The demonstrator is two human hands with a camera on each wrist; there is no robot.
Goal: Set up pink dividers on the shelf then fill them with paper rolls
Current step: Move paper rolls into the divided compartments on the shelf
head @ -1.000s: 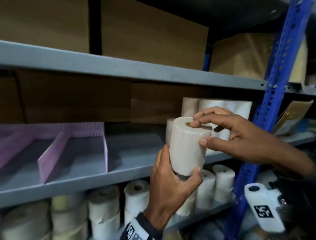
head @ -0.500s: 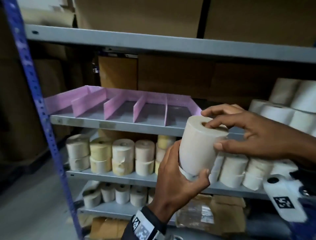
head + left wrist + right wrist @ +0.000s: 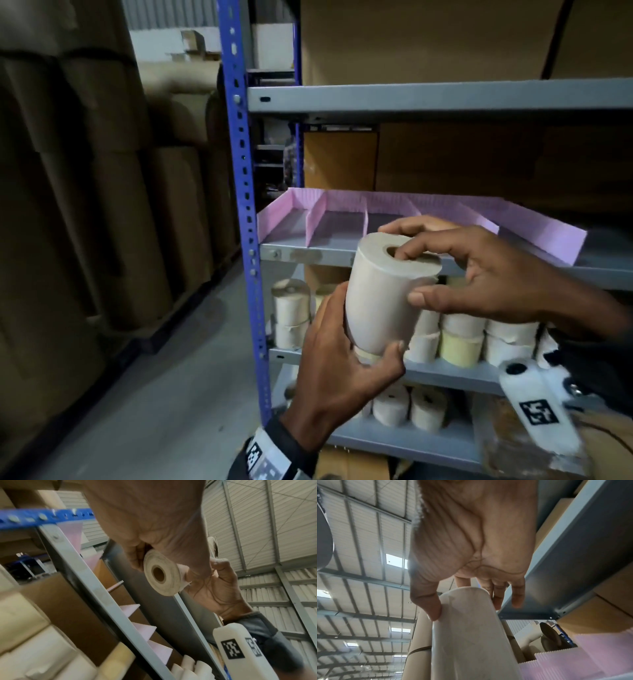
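A paper roll [image 3: 387, 294] is held upright at centre frame, in the air in front of the shelf [image 3: 308, 248], just below and before its front lip. The left hand [image 3: 342, 373] curls round the roll's bottom end, thumb on the near side; the right hand [image 3: 479, 274] grips the top, thumb on the side wall and a fingertip at the core hole. The pink dividers [image 3: 363, 212] stand on the shelf in the middle of the frame: a back strip with several cross walls making bays open to the front, all showing bare grey floor. The right hand covers part of the middle bays. Above them the next shelf board [image 3: 445, 97] leaves a tall gap, backed by brown cartons [image 3: 445, 154]. A blue post [image 3: 243, 205] bounds the bays at left; left of it lies open floor [image 3: 164, 394] and stacked big brown rolls [image 3: 102, 188]. More rolls [image 3: 459, 337] fill the lower shelves at lower right.
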